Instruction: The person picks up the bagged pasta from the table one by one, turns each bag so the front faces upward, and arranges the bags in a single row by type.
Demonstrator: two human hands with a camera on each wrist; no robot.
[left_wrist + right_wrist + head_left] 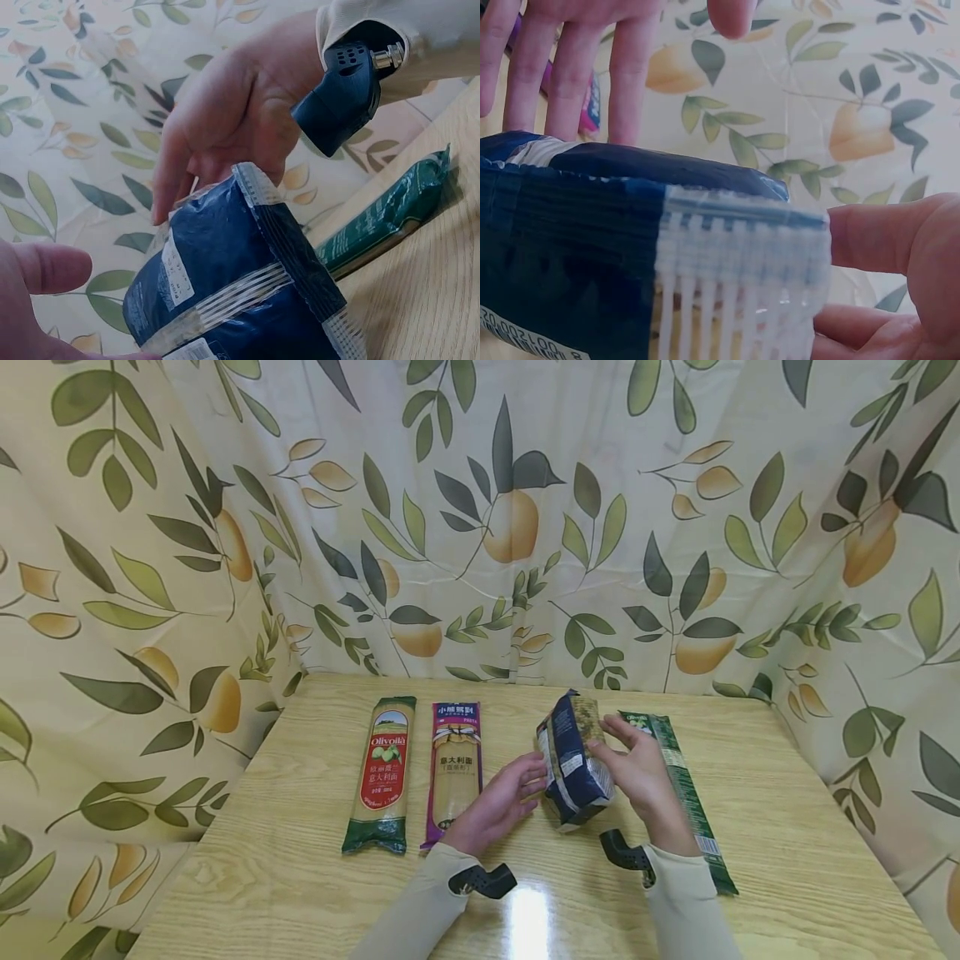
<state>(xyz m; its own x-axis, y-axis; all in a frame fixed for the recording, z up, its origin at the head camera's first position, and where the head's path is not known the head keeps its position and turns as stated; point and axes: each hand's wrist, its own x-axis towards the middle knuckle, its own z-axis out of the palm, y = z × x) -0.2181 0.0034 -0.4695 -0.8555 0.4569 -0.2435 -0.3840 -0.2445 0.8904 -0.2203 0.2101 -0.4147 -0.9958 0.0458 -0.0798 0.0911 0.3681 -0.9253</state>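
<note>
A navy-blue pasta bag (574, 762) with a clear side showing short pasta is tilted above the table, between both hands. My right hand (637, 772) grips its right side, thumb and fingers around the edge; the right wrist view shows the thumb against the striped end of the bag (735, 262). On the other side, my left hand (501, 797) has its fingers extended against or very near the bag; in the right wrist view these fingers (566, 75) look straight. The left wrist view shows the bag's sealed end (289, 255) and the right hand (232, 112) behind it.
To the left lie a green-and-red spaghetti pack (384, 772) and a purple pasta pack (455, 768). A green pack (693, 810) lies partly behind the right hand. The wooden table (270, 860) ends at a leaf-patterned curtain (480, 527).
</note>
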